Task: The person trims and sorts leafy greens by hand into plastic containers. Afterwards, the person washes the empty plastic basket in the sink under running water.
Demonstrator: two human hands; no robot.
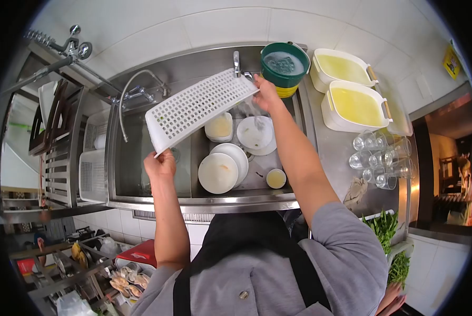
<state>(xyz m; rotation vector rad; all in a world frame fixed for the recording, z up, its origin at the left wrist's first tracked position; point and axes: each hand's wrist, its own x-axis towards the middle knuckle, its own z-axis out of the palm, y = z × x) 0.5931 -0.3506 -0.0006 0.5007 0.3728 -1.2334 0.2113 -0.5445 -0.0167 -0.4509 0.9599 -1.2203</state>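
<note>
View: head camera, looking down over the sink.
Basket [202, 104]: white, perforated, held by both my hands above the two basins, slanted from lower left to upper right; its right end is by the tap [237, 63].
Left hand [160, 163]: closed on the basket's lower left corner.
Right hand [266, 95]: pinched round the basket's right end, beside the green bucket.
Left basin [141, 174]: a curved hose tap [123, 105] arches over it.
Right basin [246, 193]: two stacked white dishes [218, 173] in front, soiled plates [255, 131] behind them, a square tub [219, 127] and a small cup [276, 178], both with something pale yellow inside.
Green bucket [284, 64]: foamy water, back right of the sink, yellow beneath it.
Counter [328, 152]: two white containers [355, 105] of yellow liquid, one behind the other; clear glasses [381, 158] clustered nearer me, a crumpled cloth [355, 190] just beside them.
Left side: white crates [92, 176] next to the sink.
Lower right: leafy greens [383, 230] beside the counter.
</note>
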